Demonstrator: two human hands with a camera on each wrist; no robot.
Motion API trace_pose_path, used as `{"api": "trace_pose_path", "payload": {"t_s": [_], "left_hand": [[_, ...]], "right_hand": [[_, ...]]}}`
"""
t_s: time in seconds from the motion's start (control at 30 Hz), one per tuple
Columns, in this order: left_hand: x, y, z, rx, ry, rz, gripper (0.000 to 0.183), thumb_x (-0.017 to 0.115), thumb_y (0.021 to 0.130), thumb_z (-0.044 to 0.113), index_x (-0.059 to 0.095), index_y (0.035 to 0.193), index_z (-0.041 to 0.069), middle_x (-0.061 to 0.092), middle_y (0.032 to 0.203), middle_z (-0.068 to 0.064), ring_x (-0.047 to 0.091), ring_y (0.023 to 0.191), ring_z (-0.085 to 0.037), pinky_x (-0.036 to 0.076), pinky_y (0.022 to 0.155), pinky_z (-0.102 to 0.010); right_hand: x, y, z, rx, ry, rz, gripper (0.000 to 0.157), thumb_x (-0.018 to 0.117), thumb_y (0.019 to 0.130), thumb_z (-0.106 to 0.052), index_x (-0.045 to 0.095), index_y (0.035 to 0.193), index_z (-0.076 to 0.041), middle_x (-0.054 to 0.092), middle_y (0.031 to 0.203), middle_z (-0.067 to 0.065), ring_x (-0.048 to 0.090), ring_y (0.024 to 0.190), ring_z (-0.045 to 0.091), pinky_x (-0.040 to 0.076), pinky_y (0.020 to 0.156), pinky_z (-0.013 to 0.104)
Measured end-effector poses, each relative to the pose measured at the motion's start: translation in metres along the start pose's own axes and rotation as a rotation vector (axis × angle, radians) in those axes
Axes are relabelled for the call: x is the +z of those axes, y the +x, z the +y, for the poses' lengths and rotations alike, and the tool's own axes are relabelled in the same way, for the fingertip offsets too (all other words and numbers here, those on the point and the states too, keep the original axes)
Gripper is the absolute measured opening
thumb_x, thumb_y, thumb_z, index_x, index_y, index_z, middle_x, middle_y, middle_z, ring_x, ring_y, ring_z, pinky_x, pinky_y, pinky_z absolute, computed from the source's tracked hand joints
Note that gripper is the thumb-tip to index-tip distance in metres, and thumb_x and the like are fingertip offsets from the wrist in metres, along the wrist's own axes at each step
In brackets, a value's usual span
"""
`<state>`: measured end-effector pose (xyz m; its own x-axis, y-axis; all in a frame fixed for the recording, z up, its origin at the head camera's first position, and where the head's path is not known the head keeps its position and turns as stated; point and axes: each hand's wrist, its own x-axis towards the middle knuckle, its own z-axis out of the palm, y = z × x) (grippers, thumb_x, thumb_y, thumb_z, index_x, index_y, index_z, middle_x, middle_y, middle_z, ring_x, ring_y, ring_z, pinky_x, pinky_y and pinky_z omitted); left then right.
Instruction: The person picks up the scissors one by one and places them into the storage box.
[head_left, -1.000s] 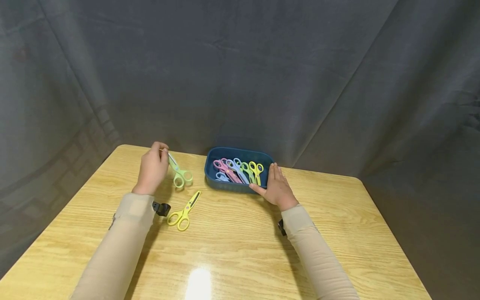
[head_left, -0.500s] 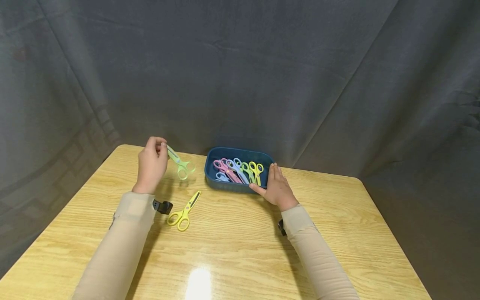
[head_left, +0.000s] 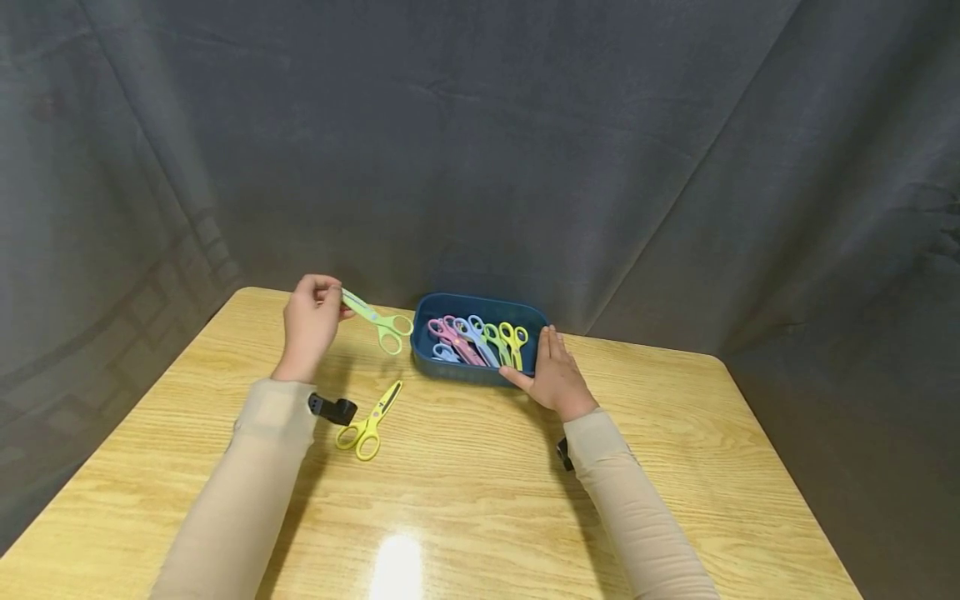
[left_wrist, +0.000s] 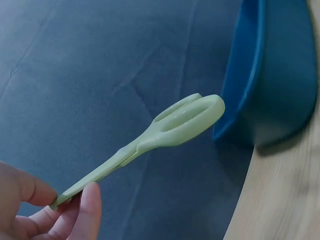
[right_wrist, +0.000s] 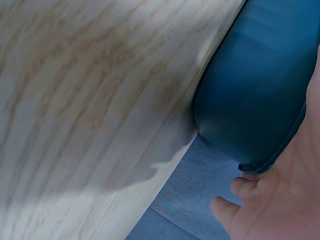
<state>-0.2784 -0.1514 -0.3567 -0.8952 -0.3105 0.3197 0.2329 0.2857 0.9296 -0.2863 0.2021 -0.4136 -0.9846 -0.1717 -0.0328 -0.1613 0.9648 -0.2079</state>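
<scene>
Between thumb and fingers, my left hand (head_left: 309,325) pinches a pair of light green scissors (head_left: 373,317) by the blade end. Their handle loops point right, close to the left wall of a dark blue bin (head_left: 465,375). In the left wrist view the green scissors (left_wrist: 145,142) hang in the air, loops toward the bin (left_wrist: 285,75). My right hand (head_left: 557,377) rests on the bin's right end with straight fingers. In the right wrist view, the right hand (right_wrist: 285,205) touches the bin's rim. Inside the bin lie pink scissors (head_left: 459,340), blue scissors (head_left: 477,335), green scissors and yellow scissors (head_left: 514,342).
Another pair of yellow scissors (head_left: 370,423) lies on the wooden table (head_left: 465,492), in front of the left hand and beside the left wrist camera (head_left: 334,409). A dark grey curtain (head_left: 480,150) hangs behind the table's back edge.
The left hand has lifted the green scissors from near the table and swung their loops to the right, nearer the bin. The right hand has stayed on the bin.
</scene>
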Motion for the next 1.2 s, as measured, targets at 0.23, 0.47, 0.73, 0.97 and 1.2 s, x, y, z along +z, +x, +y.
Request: {"api": "trace_pose_path", "payload": {"t_s": [0.23,0.47,0.73,0.97,1.2], "left_hand": [[0.013,0.003,-0.007,-0.157,-0.374,-0.095,0.026,0.041,0.098,0.01,0.045,0.113,-0.01,0.05,0.09,-0.01,0.06,0.074,-0.014,0.053,0.072,-0.021],[0.022,0.002,-0.003,-0.382,-0.464,-0.096,0.017,0.033,0.099,0.01,0.044,0.109,0.001,0.043,0.104,-0.011,0.056,0.087,-0.021,0.05,0.086,-0.026],[0.029,0.0,-0.008,-0.455,-0.523,-0.089,0.019,0.032,0.1,0.01,0.05,0.104,0.006,0.04,0.104,-0.008,0.051,0.077,-0.016,0.049,0.087,-0.026],[0.039,-0.002,-0.014,-0.49,-0.53,-0.117,0.03,0.034,0.099,0.006,0.053,0.118,-0.008,0.045,0.105,-0.011,0.059,0.077,-0.011,0.048,0.086,-0.022],[0.048,-0.009,-0.013,-0.501,-0.509,-0.167,0.034,0.039,0.098,0.004,0.051,0.126,-0.01,0.047,0.117,-0.017,0.063,0.095,-0.016,0.046,0.086,-0.02]], "right_hand": [[-0.002,0.0,0.001,0.007,0.011,-0.003,0.117,0.035,0.077,-0.082,0.001,0.148,0.004,-0.001,0.155,0.021,0.002,0.142,0.034,0.015,0.111,0.052],[0.0,0.002,0.002,0.005,0.011,-0.001,0.116,0.035,0.078,-0.081,0.002,0.147,0.006,0.0,0.155,0.022,0.003,0.142,0.036,0.016,0.11,0.054],[-0.001,-0.001,0.001,0.006,0.004,-0.001,0.116,0.033,0.077,-0.082,0.001,0.148,0.004,-0.001,0.155,0.021,0.001,0.142,0.035,0.014,0.111,0.052],[-0.001,-0.002,0.0,0.008,0.005,-0.001,0.116,0.033,0.077,-0.082,0.001,0.148,0.004,-0.002,0.155,0.021,0.001,0.142,0.035,0.014,0.111,0.051],[-0.001,-0.002,-0.001,0.007,0.009,-0.002,0.116,0.034,0.078,-0.082,0.001,0.148,0.005,-0.001,0.155,0.021,0.001,0.142,0.035,0.015,0.111,0.053]]}}
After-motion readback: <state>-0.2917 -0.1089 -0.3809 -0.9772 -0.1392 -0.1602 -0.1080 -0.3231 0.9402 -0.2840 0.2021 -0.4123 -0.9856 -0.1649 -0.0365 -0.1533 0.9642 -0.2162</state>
